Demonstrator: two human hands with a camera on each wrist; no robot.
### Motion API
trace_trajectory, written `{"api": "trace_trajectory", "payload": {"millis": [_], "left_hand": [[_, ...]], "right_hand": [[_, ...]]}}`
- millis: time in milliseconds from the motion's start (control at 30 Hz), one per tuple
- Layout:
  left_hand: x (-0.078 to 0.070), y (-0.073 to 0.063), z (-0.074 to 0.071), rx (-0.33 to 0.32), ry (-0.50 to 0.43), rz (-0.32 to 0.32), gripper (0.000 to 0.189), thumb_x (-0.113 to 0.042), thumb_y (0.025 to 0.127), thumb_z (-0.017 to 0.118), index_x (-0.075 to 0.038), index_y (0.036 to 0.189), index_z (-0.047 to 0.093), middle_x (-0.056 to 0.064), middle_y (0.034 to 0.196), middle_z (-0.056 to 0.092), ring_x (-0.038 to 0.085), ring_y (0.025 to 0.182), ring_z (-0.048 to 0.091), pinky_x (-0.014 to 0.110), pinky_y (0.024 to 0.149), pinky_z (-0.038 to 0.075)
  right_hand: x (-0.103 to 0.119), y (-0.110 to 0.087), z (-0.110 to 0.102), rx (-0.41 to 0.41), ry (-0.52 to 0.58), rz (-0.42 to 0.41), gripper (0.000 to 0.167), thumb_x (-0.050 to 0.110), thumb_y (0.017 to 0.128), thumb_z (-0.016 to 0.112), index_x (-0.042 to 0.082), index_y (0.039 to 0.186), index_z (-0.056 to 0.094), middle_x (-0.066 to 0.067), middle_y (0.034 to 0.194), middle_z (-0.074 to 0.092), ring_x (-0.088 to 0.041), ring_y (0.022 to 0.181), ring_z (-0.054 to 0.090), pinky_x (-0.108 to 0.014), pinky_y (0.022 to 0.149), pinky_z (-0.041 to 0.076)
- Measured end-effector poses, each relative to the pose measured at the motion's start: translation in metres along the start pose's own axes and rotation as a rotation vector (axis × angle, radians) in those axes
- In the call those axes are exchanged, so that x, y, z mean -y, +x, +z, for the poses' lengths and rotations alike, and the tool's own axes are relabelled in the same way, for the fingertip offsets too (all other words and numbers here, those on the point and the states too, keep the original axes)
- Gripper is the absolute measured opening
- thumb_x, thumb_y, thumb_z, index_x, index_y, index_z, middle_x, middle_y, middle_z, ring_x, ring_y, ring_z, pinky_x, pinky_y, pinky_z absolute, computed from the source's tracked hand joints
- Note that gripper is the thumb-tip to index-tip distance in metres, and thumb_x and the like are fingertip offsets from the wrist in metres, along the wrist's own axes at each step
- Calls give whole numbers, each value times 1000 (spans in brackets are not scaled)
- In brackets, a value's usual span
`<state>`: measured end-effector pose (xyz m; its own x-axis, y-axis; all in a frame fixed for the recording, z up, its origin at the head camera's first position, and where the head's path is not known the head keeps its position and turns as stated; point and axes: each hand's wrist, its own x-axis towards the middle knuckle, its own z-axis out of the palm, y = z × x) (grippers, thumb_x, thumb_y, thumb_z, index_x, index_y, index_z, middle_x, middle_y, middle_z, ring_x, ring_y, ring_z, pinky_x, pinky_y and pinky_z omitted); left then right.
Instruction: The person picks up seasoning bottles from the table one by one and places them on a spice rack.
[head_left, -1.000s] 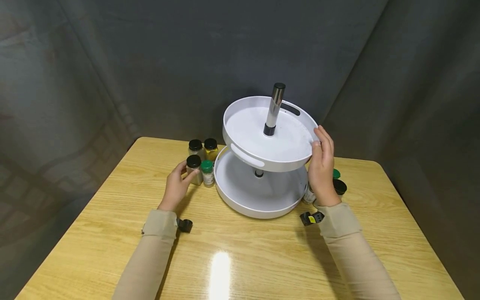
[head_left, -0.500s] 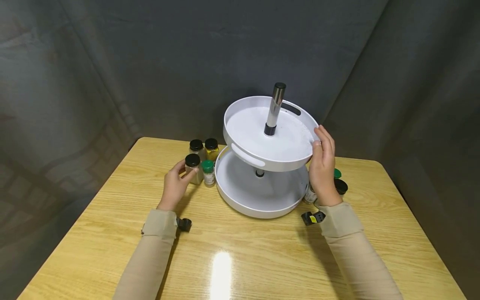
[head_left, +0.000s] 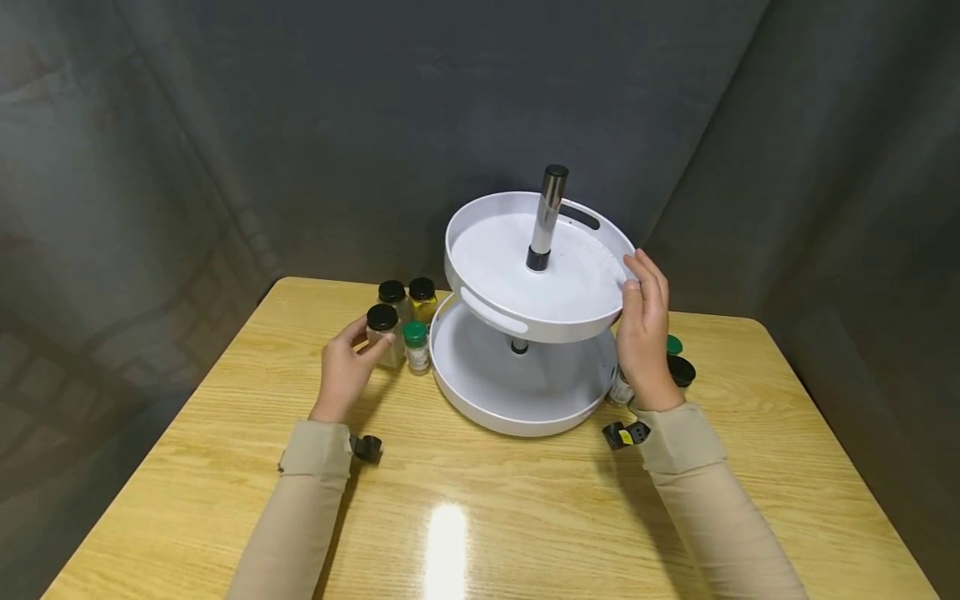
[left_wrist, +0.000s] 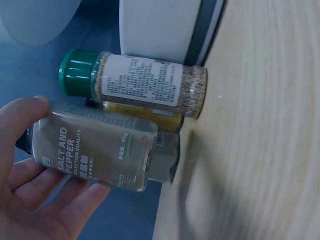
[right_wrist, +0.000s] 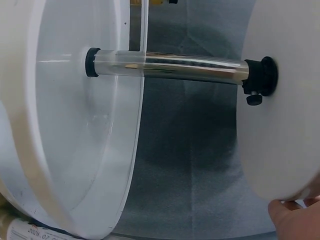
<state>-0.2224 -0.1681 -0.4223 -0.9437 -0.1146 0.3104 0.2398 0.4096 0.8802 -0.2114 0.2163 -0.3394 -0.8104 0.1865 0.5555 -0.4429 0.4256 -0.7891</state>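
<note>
My left hand [head_left: 343, 373] pinches a clear salt and pepper jar [left_wrist: 95, 150] with a black cap, thumb on one side and fingers on the other. The jar's base looks slightly off the table. Right beside it stands a green-capped shaker [left_wrist: 142, 82] of pale grains with a printed label. On the right, my right hand [head_left: 645, 337] holds the rim of the upper tray [head_left: 540, 321] of a white two-tier stand. Its thumb and fingertips lie at the rim. A metal pole [right_wrist: 195, 67] joins the upper tray to the lower tray [head_left: 517, 425].
Behind the held jar stand another black-capped jar [head_left: 392, 293] and a yellow-filled jar [head_left: 423, 304]. Past my right wrist are a green cap [head_left: 675, 345], a black-capped jar [head_left: 681, 372] and a labelled jar [head_left: 620, 390], partly hidden. Grey curtains [head_left: 360, 133] hang behind the wooden table [head_left: 525, 508].
My left hand has shifted a little left and up with the salt and pepper jar. The right hand and the two-tier stand stay as they were.
</note>
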Motion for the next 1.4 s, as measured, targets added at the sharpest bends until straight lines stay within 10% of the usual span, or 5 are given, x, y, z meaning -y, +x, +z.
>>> {"api": "trace_trajectory", "payload": {"millis": [1400], "left_hand": [[-64, 33, -22, -96, 0, 143, 47, -22, 90, 79, 0, 130, 67, 19, 126, 68, 33, 113, 66, 47, 95, 57]], "right_hand": [[2, 0, 6, -4, -2, -9, 44, 17, 109, 35, -2, 148, 45, -7, 161, 28, -20, 149, 25, -32, 123, 25]]}}
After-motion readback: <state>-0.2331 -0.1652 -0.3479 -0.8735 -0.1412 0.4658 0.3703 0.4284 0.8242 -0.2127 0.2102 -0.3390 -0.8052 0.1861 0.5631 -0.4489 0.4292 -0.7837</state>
